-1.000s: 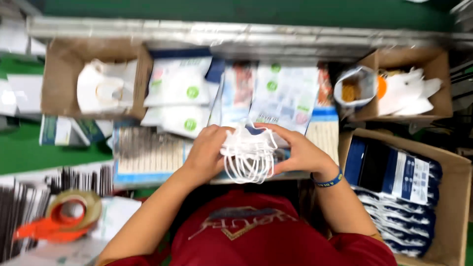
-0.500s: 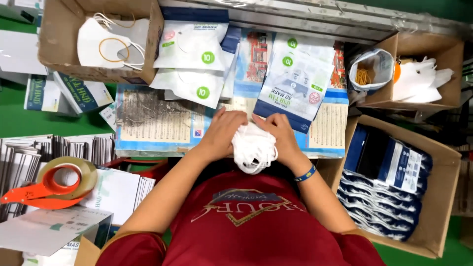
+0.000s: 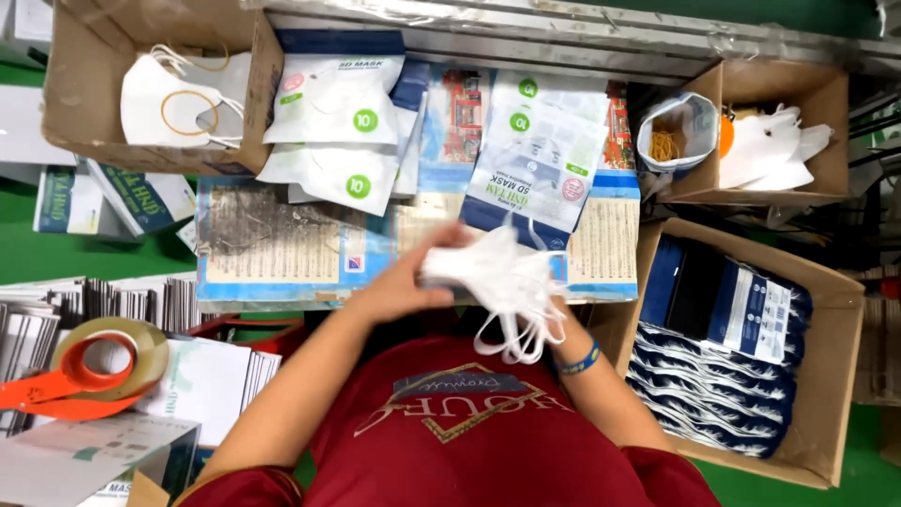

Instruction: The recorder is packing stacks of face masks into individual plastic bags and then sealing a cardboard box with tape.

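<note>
Both my hands hold a stack of white face masks (image 3: 497, 282) just above the near edge of the worktop, the ear loops dangling below. My left hand (image 3: 404, 286) grips the stack's left end, fingers wrapped over it. My right hand (image 3: 554, 305) is mostly hidden under the masks; only the wrist with a blue and yellow band shows. Just beyond the stack lies an open white and blue mask pouch (image 3: 540, 155). Flat printed sheets (image 3: 282, 249) cover the worktop beneath.
Sealed mask pouches (image 3: 338, 122) lie at the back left beside a cardboard box of loose masks (image 3: 56, 103). At the right stand a box of blue empty pouches (image 3: 826, 376) and a box with masks and rubber bands (image 3: 817, 94). An orange tape dispenser (image 3: 84, 371) sits near left.
The mask stack has turned from bunched between both hands to lying sideways, and my left hand now grips its left end. The camera view has moved closer to the worktop.
</note>
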